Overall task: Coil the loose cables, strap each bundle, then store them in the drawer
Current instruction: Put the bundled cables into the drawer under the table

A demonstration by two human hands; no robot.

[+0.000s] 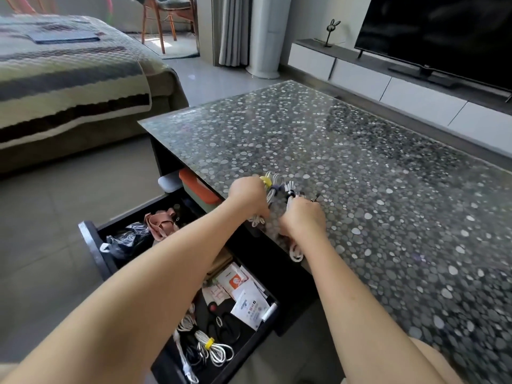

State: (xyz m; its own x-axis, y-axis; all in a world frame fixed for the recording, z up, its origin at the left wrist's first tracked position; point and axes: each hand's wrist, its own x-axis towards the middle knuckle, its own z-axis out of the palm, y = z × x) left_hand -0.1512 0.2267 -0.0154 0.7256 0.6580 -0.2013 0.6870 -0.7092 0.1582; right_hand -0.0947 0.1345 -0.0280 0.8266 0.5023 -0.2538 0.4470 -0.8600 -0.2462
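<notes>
On the pebble-patterned table top (360, 167), near its front edge, my left hand (248, 196) grips a white cable bundle (273, 187) bound with a yellow strap and a dark strap. Beside it my right hand (303, 218) grips another white cable bundle (291, 194) with a black strap; a loop of it hangs over the table edge below my wrist. Under the table the black drawer (91, 245) stands pulled out. At its near end lies a coiled white cable with a yellow strap (210, 346) among other cables.
The drawer also holds black scissors (227, 325), paper packets (246, 297), a black plastic bag (124, 239) and a pink strap. An orange-lidded box (198, 189) sits on the shelf under the table top. A sofa stands left, a TV cabinet right.
</notes>
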